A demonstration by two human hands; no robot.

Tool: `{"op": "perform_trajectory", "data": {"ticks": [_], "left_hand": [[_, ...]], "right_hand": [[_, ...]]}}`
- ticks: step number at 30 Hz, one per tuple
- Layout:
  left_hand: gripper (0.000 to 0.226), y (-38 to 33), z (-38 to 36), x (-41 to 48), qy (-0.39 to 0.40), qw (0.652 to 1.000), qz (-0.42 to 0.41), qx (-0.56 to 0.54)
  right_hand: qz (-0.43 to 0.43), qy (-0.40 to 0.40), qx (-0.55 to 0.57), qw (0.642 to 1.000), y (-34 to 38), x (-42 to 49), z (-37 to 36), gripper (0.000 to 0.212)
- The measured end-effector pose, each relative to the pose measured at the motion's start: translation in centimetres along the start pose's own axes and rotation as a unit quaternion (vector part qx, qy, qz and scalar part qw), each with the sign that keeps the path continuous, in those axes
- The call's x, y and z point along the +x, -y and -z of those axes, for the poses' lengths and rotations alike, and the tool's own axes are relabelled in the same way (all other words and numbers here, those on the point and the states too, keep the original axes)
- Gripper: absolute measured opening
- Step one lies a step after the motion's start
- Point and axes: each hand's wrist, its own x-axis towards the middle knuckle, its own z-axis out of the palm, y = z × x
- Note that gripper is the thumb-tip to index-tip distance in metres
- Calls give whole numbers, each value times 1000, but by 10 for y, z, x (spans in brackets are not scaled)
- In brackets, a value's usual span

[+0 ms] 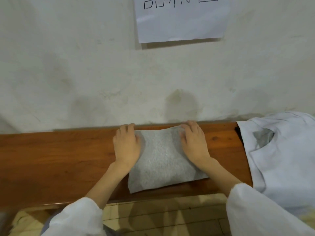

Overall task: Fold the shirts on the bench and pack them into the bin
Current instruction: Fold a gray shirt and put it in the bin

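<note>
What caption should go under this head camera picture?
Left hand and right hand rest on a folded grey shirt on the wooden bench, beside a white shirt.
</note>
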Motion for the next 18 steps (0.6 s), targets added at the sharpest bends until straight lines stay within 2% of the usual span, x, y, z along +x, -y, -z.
{"op": "perform_trajectory", "data": {"ticks": [1, 3, 5, 6, 9, 12, 14, 16, 18], "left_hand": [[41, -10, 2, -11, 22, 999, -42, -6], [51, -30, 1, -35, 126, 987, -101, 0], [62, -36, -10, -55, 210, 967, -122, 79], [68, -35, -17, -61, 224, 959, -127, 117], [83, -28, -29, -65, 221, 953, -131, 158], [79, -29, -25, -61, 247, 953, -123, 129], [74, -25, -18, -63, 222, 965, -106, 92], [66, -16, -7, -72, 102, 994, -34, 33], [52, -5, 5, -81, 14, 997, 76, -4]], "right_hand": [[18, 24, -14, 999, 4, -13, 2, 41], [37, 83, -54, 994, 7, -38, 5, 55], [42, 110, -78, 990, 4, -56, 3, 79], [34, 123, -81, 988, -1, -62, 1, 86], [-4, 165, -67, 984, -7, -63, -4, 81], [-22, 208, -49, 977, -3, -54, 3, 71], [-42, 197, -1, 980, -4, -54, 11, 65], [-111, 121, 53, 985, -8, -62, 22, 64], [-200, 58, 126, 970, -10, -72, 34, 62]]}}
